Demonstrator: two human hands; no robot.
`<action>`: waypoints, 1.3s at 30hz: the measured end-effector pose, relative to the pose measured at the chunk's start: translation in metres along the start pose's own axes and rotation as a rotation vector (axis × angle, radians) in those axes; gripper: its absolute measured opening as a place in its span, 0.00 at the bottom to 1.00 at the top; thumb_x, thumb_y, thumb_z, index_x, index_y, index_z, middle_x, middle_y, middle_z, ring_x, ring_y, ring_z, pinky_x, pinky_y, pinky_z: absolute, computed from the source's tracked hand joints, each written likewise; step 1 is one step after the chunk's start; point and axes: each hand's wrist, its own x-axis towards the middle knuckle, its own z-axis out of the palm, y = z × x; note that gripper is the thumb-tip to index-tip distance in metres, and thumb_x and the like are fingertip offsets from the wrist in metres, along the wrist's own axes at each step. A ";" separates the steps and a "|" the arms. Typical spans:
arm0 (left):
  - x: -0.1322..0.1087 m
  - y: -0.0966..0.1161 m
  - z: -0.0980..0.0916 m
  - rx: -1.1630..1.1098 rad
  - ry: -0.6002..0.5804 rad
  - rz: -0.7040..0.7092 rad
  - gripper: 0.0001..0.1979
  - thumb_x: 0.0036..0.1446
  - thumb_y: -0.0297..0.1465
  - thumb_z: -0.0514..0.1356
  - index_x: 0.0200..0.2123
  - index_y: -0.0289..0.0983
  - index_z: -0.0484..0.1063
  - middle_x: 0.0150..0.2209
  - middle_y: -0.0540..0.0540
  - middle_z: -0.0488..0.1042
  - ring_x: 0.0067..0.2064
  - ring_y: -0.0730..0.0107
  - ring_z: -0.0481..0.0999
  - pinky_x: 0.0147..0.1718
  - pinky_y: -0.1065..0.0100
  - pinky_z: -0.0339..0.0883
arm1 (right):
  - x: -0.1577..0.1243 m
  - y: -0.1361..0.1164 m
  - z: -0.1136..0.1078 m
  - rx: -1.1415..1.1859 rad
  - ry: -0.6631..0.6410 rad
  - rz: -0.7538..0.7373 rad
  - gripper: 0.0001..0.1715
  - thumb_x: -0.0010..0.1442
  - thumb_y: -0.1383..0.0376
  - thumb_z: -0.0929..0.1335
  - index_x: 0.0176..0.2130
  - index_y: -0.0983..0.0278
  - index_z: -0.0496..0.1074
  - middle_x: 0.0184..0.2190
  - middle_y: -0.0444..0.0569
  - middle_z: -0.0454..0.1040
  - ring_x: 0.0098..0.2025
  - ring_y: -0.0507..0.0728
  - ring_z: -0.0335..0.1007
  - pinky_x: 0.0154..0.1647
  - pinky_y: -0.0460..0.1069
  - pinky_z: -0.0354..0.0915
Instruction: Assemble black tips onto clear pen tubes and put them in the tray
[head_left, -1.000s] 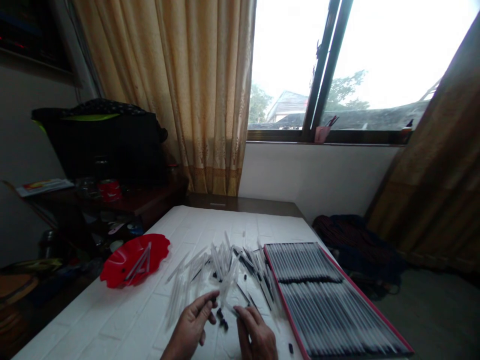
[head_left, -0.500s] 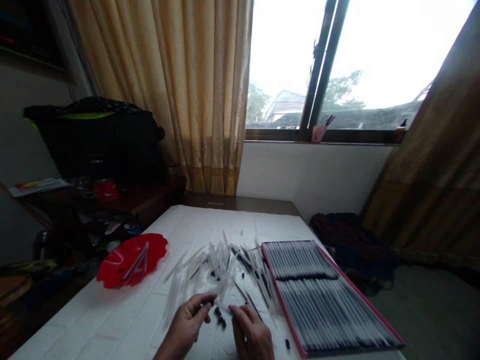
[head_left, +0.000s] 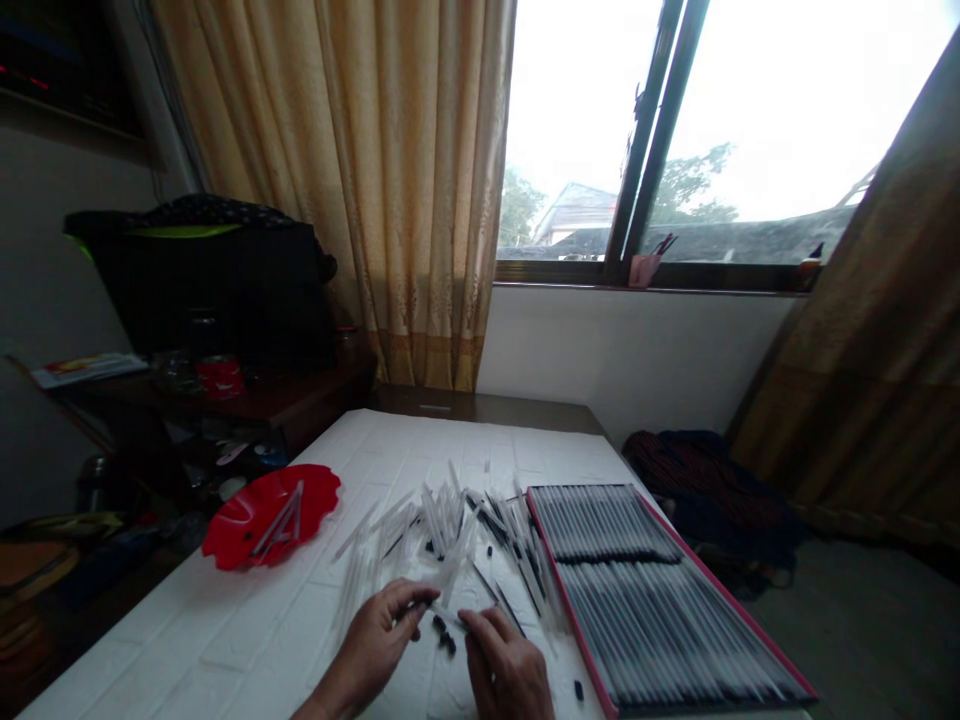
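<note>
My left hand (head_left: pixel 379 640) is pinched on a thin clear pen barrel near the front of the white table (head_left: pixel 225 640). My right hand (head_left: pixel 506 670) has curled fingers at the other end of that same barrel. Just past both hands lies a loose pile of clear pen barrels and black refills (head_left: pixel 450 530). A few small black caps (head_left: pixel 444 632) sit between my hands. To the right, a red-edged tray (head_left: pixel 660 600) is filled with rows of assembled pens.
A red wavy dish (head_left: pixel 270 515) with a few barrels stands at the table's left. Behind it is a dark cluttered shelf with a black bag (head_left: pixel 217 280). Curtains and a window (head_left: pixel 675 130) lie beyond; a dark bundle (head_left: pixel 705 490) is on the floor at right.
Both hands stay close together over the same spot with small finger shifts. The view drifted slightly.
</note>
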 end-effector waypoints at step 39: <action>0.034 -0.052 0.031 -0.234 0.011 -0.147 0.17 0.38 0.43 0.60 0.26 0.36 0.68 0.23 0.53 0.73 0.18 0.77 0.66 0.20 0.72 0.58 | 0.025 0.029 -0.020 -0.139 -0.383 0.223 0.08 0.56 0.65 0.63 0.35 0.59 0.71 0.26 0.44 0.76 0.30 0.53 0.72 0.29 0.44 0.60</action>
